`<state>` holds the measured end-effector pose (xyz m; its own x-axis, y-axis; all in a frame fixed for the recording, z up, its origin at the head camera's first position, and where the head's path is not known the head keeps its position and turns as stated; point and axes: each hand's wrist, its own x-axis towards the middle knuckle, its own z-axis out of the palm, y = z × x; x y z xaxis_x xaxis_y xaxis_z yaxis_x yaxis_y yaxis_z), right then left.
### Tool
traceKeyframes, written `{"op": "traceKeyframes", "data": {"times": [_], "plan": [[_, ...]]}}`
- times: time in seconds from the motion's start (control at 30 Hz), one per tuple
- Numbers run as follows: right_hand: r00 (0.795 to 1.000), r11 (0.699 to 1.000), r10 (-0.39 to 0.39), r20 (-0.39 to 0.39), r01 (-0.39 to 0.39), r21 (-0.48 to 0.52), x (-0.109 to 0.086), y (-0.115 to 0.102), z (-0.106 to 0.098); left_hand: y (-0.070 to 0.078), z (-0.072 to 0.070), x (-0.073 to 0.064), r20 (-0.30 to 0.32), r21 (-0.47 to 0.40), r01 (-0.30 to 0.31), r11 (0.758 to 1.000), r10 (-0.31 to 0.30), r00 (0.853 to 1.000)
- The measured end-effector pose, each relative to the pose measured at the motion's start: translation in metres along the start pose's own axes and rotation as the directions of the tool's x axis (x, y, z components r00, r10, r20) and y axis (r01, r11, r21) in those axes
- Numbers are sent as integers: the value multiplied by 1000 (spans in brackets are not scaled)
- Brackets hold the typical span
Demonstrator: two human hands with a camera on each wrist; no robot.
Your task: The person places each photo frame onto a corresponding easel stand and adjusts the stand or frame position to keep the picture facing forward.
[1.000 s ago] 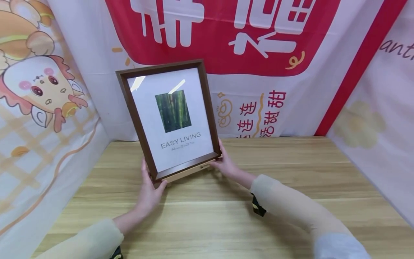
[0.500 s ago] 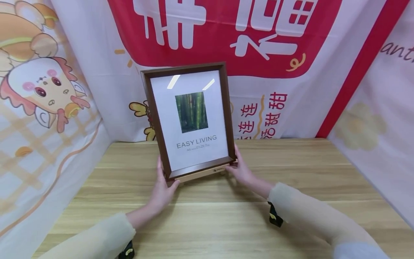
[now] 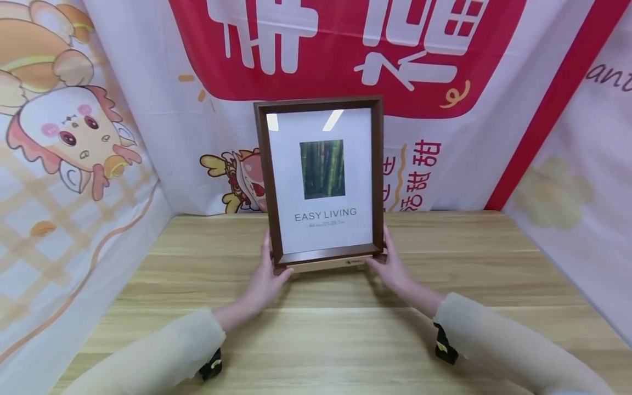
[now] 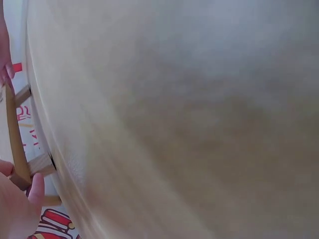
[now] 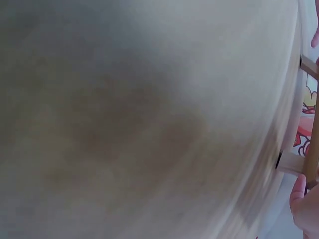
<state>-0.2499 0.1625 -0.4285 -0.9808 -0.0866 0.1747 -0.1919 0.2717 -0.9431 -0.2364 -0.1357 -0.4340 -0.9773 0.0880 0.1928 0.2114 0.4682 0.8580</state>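
Note:
In the head view a dark brown picture frame [image 3: 377, 181], with a bamboo picture and "EASY LIVING" behind its glass, leans back upright on a light wooden stand [image 3: 323, 265]. My left hand [image 3: 264, 282] grips the stand's left end, thumb on the front ledge and fingers up the side. At the other end my right hand [image 3: 395, 274] holds it the same way. Short legs under the stand's ledge [image 4: 19, 144] meet the tabletop in the left wrist view. In the right wrist view a stand leg [image 5: 290, 162] shows beside my right thumb. The stand's back is hidden behind the picture frame.
The wood-grain table [image 3: 326, 340] stretches out around the stand. A white cloth with a red printed panel [image 3: 336, 82] hangs behind it, and a cartoon-printed cloth [image 3: 74, 131] covers the left side. Another printed cloth [image 3: 582, 181] hangs at the right.
Both hands have moved the stand and picture frame to the right. The frame has turned from a leftward lean to nearly straight, facing me. The grip of both hands is unchanged.

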Motion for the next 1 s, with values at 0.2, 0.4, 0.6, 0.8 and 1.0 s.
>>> {"op": "traceKeyframes", "data": {"times": [0.2,0.4,0.6,0.8,1.0], "plan": [[999,1000,-23,-35,23,5,-9,2,-7,1,6,9,40,-19,-39,999,40,998],[999,1000,-5,-40,5,4,-14,3,-10,3,8,12,59,-49,-64,997,67,996],[999,999,-32,-44,32,-18,-16,2,-12,6,9,12,62,-48,-63,997,66,996],[999,999,-17,-40,16,-35,-17,4,-13,6,11,11,58,-53,-67,996,70,996],[1000,997,-12,-28,10,-78,-18,4,-15,6,11,12,51,-65,-73,995,77,996]]}}
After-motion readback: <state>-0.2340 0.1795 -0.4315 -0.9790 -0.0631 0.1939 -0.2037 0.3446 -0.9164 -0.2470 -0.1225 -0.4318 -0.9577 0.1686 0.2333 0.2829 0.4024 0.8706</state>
